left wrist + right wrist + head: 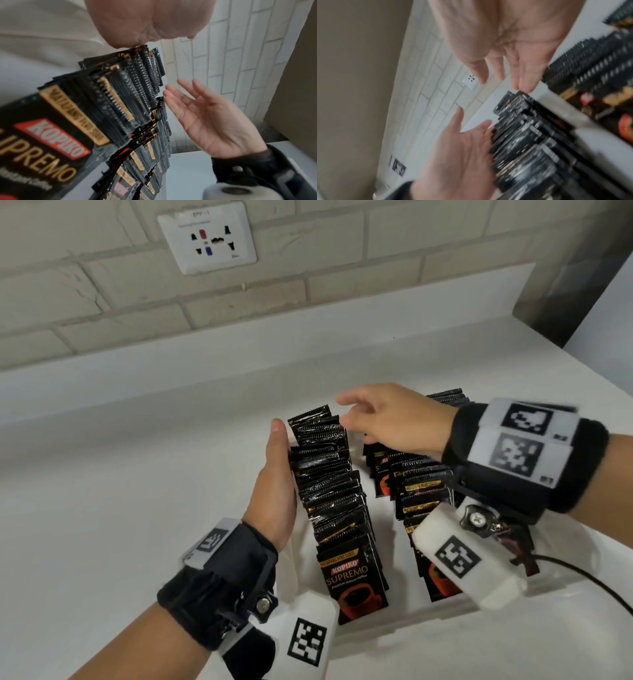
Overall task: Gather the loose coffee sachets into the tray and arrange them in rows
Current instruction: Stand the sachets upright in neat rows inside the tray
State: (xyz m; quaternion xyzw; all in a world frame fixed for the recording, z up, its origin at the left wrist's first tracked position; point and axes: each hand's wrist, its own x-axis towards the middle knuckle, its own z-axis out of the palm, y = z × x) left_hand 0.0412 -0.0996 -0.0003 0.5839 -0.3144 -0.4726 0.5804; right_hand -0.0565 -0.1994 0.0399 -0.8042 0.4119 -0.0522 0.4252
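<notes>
Black Kopiko Supremo coffee sachets stand on edge in two rows inside a clear tray (394,632) on the white counter. My left hand (275,470) lies flat, fingers straight, against the outer side of the left row (329,484); the left wrist view shows its palm (145,21) at the top edges of that row (111,94). My right hand (371,416) hovers open over the far end of the left row, holding nothing, its fingers spread (202,119). The right row (423,487) sits partly under my right wrist. In the blurred right wrist view both palms (505,40) (462,151) flank the left row (530,142).
A brick wall with a white socket plate (207,237) stands behind a raised ledge. White counter (137,474) stretches left of the tray. A black cable (589,577) trails from my right wrist. A grey panel (582,285) closes the back right corner.
</notes>
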